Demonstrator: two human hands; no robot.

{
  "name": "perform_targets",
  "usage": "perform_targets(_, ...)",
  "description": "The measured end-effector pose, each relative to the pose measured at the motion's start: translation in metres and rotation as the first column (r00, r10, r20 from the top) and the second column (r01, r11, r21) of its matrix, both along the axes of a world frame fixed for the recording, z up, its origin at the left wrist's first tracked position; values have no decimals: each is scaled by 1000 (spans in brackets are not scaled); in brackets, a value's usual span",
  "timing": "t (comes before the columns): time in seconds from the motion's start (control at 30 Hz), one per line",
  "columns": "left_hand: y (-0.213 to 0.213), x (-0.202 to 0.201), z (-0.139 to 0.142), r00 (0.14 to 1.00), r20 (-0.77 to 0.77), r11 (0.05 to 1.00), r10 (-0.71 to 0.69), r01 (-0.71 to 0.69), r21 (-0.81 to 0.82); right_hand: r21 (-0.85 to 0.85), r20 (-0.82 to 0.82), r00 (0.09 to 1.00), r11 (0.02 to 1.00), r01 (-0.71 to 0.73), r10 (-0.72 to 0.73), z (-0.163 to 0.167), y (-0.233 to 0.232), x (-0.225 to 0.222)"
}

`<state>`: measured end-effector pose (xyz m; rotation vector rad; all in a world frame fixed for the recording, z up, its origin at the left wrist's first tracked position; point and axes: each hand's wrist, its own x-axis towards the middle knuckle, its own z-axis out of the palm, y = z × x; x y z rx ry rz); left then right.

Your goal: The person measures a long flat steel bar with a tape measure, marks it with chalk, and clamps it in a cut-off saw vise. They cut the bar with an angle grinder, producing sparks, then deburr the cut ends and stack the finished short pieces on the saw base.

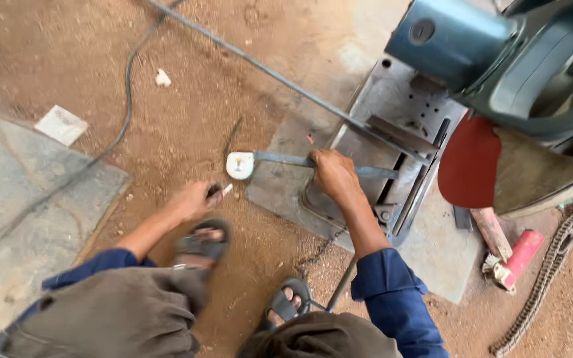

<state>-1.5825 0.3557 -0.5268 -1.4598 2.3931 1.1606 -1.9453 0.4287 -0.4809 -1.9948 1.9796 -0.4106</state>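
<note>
Hands: two, bare, blue sleeves. Right hand [331,174], frame centre, is curled down over a tape blade [280,159], pressing it at the saw base edge. Left hand [193,199], left of centre, is closed round a small white marking stick [225,190]; its tip pokes out between the fingers.
Tape measure: one. White rounded case [239,165] lies on the dirt, just left of the right hand; the grey blade runs right from it, under the hand, onto the base.
Metal rod: one, thin, dark, straight [266,69]; crosses from top centre diagonally down to the saw's vise.
Chop saw: one. Grey flat metal base [392,106], slotted; blue-green motor housing [459,40] upper right; red curved guard [469,162] below it.
Feet: two, in dark sandals [203,242], lower centre.
Cable: one, dark [127,86], snaking across upper left.
Ground: reddish sandy dirt [187,113]; grey slab [14,199] at left.
Other: red-handled tool [520,257] and a chain [552,265] at lower right; white paper scrap [62,124] at left.
Obstruction: right hand hides part of the blade.
</note>
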Motion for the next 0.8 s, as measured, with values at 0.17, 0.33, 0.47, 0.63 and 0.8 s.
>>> perform_targets(0.17, -15, 18, -10, 986, -8, 985, 167, -166, 51, -69, -69, 997, 997, 41, -45, -17, -2, -18)
perform_targets(0.33, -9, -5, -34, 944, -268, 930, 193, -89, 357, -84, -14, 999, 996, 41, -42, -22, 43, 0)
perform_targets(0.47, -12, -41, -31, 954, -301, 949, -1, 96, 299, -84, -55, 990, 989, 122, -127, -12, 49, 9)
perform_targets(0.63, -35, -54, -29, 873, -468, 936, 138, 40, 350, -123, -122, 975, 978, 169, -184, -8, 21, 23)
perform_targets(0.8, -51, -17, -50, 842, -497, 945, 211, -46, 324, 81, -341, 937, 991, 110, -76, -48, -31, 34)
